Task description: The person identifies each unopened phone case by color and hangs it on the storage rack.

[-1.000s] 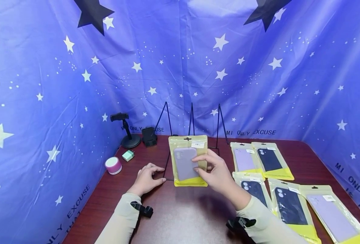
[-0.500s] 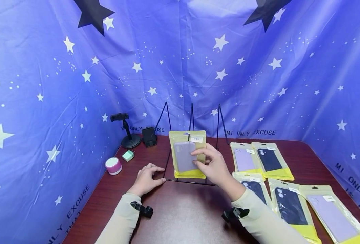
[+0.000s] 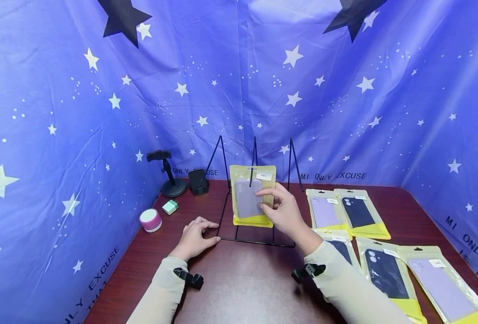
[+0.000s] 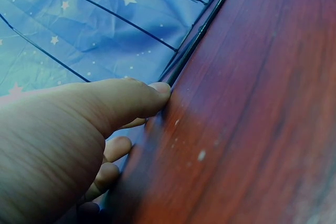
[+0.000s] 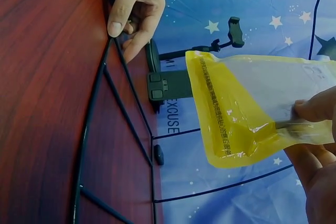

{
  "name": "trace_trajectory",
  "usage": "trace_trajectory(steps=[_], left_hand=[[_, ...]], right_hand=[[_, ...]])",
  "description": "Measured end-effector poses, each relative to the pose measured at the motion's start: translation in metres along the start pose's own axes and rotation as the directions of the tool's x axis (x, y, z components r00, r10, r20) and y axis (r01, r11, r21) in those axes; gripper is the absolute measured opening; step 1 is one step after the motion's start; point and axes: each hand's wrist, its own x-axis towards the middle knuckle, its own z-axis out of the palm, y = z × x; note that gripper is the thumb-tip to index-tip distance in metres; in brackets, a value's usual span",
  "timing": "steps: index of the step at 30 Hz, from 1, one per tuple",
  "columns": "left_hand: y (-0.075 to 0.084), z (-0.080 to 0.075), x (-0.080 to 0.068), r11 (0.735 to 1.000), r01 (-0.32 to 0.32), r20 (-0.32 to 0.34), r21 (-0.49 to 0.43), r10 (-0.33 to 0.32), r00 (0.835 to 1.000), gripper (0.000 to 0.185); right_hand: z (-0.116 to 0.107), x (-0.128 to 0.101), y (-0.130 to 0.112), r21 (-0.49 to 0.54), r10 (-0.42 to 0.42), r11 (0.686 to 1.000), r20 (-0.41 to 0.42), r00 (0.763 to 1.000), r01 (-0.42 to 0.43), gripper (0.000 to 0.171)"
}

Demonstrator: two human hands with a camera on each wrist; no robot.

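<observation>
A black wire display rack (image 3: 255, 242) stands on the dark red table (image 3: 239, 283), with three upright prongs against the backdrop. My right hand (image 3: 263, 199) pinches a yellow packet with a lilac phone case (image 3: 247, 198) by its right edge and holds it upright at the middle prong. In the right wrist view the packet (image 5: 236, 114) hangs in the air, gripped by my fingers (image 5: 315, 109). My left hand (image 3: 196, 236) lies on the table at the rack's front left corner. Its thumb and fingers (image 5: 118, 24) pinch the base wire (image 4: 194, 45).
Several more packeted cases lie at the right, lilac (image 3: 323, 211) and dark (image 3: 358, 211) (image 3: 384, 274). At the back left stand a phone holder (image 3: 167, 173), a black block (image 3: 198, 181), a green charger (image 3: 170, 206) and a pink speaker (image 3: 150, 219). A blue star cloth encloses the table.
My right hand has lifted the packet up and away from me, from low in front of the rack to the middle prong. The left hand has stayed put.
</observation>
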Motion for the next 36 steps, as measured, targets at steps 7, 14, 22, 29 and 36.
trace_trajectory(steps=[7, 14, 22, 29, 36], left_hand=[[0.000, 0.000, 0.000, 1.000, 0.000, -0.001, 0.010, 0.000, 1.000, 0.040], [-0.002, 0.001, 0.000, 1.000, 0.002, -0.003, 0.015, -0.002, 1.000, 0.040], [-0.002, 0.001, 0.000, 1.000, 0.006, -0.001, 0.018, -0.006, 1.000, 0.040], [0.001, -0.001, -0.001, 1.000, 0.011, 0.009, 0.020, -0.011, 1.000, 0.040], [0.001, 0.000, 0.000, 1.000, 0.002, -0.002, 0.021, -0.002, 1.000, 0.039]], right_hand=[[0.003, 0.010, 0.007, -0.037, 0.029, 0.999, -0.020, 0.999, -0.030, 0.034], [0.009, 0.022, 0.044, -0.044, 0.072, 0.996, -0.051, 0.996, -0.075, 0.034], [0.009, 0.032, 0.063, -0.067, 0.081, 0.994, -0.099, 0.992, -0.088, 0.037], [0.010, 0.041, 0.068, -0.119, 0.088, 0.988, -0.126, 0.988, -0.103, 0.037], [0.008, 0.052, 0.070, -0.128, 0.109, 0.984, -0.138, 0.984, -0.126, 0.035]])
